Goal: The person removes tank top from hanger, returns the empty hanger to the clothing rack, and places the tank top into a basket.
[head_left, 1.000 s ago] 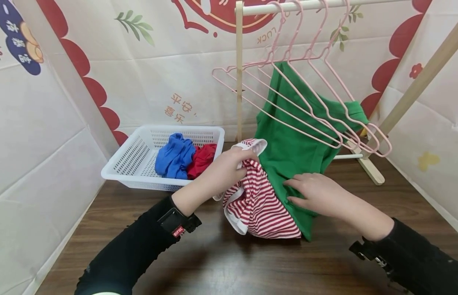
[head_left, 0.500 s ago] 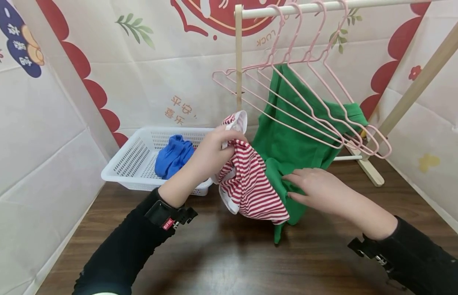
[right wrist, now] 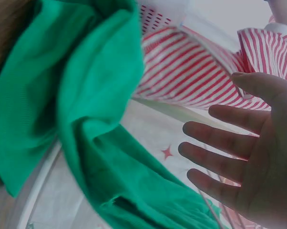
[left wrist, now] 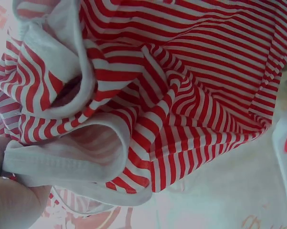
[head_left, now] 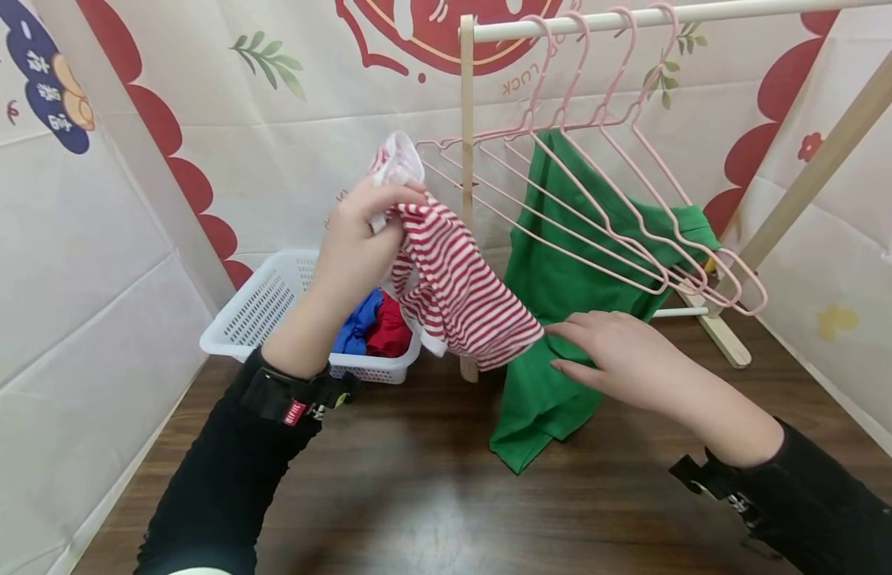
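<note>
While left hand [head_left: 362, 231] fingers clench red-and-white striped cotton garment [head_left: 460, 291], bunched, white-hemmed, dangling; right hand [head_left: 618, 355] fingers relaxed, straight, beside green shirt [head_left: 560, 279].

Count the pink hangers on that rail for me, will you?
4, as far as I can tell: all hook side by side on the white rail, the pink hangers slanting down across the green shirt. They overlap, so another may be hidden.

walls: printed white cloth [head_left: 287, 160] | table: dark wood [head_left: 417, 495]
</note>
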The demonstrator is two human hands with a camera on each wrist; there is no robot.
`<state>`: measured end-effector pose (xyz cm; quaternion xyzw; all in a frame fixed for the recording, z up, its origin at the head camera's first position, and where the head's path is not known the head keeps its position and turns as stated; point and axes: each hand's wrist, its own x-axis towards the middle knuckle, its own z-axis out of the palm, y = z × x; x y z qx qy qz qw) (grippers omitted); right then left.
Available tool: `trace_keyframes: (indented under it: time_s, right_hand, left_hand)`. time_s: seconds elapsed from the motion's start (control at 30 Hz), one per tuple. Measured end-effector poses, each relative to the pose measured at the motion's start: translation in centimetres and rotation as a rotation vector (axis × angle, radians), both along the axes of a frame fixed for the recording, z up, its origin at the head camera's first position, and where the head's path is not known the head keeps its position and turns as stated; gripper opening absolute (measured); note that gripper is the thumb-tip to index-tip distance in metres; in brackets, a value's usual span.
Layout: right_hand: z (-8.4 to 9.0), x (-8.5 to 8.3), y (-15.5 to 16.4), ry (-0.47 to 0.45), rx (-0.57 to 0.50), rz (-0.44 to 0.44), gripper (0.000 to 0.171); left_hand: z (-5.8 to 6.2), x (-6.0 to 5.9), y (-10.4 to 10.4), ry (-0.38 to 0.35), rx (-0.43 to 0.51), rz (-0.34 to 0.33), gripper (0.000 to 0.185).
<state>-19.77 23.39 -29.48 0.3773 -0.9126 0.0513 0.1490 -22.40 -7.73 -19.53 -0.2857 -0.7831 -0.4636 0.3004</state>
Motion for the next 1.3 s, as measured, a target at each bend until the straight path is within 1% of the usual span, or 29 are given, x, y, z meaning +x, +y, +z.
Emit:
trace_keyframes:
  time_s: [0.13,0.23,0.37,0.47,0.6,0.73,0.9,0.97,1.03,1.17,1.23,1.3]
  right_hand:
    - [0.7,0.0,-0.5,0.005,-0.005,-0.002,0.042]
    - [1.0,-0.1,-0.8,0.015,-0.02,0.01,0.042]
    - [1.4,-0.2,-1.2,0.028,-0.043,0.03,0.042]
    - [1.6,-0.1,-1.6,0.022,-0.054,0.037,0.041]
    - [1.7,0.0,-2.1,0.016,-0.058,0.044,0.041]
    - [1.5,0.2,-2.4,0.011,-0.053,0.047,0.042]
    - [1.0,0.1,-2.6,0.001,-0.05,0.048,0.042]
    - [0.9,0.0,-2.6,0.002,-0.049,0.049,0.042]
    - [1.0,0.0,-2.7,0.003,-0.048,0.048,0.042]
    - [1.1,-0.1,-2.8,-0.001,-0.042,0.037,0.041]
    - [1.2,-0.1,-2.8,-0.006,-0.039,0.033,0.041]
    - [1.3,-0.1,-2.9,-0.011,-0.037,0.028,0.041]
  left_hand:
    - [1.2,0.2,-1.4,0.027,0.056,0.029,0.023]
    - [1.9,0.2,-2.5,0.06,0.082,0.069,0.022]
    - [2.6,0.4,-3.8,0.054,0.114,0.127,0.021]
    - [3.0,0.6,-4.9,0.017,0.142,0.174,0.021]
    - [3.0,0.7,-6.3,0.006,0.16,0.233,0.021]
    - [2.9,0.7,-7.5,-0.003,0.176,0.3,0.021]
    - [2.9,0.3,-8.7,0.029,0.227,0.383,0.02]
    - [3.0,0.1,-9.0,0.052,0.238,0.404,0.02]
    - [3.1,-0.1,-9.3,0.053,0.254,0.426,0.02]
    - [3.2,-0.4,-9.6,0.051,0.287,0.441,0.021]
    - [3.0,-0.7,-9.8,0.05,0.281,0.453,0.022]
    - [2.8,-1.1,-10.1,0.048,0.254,0.47,0.023]
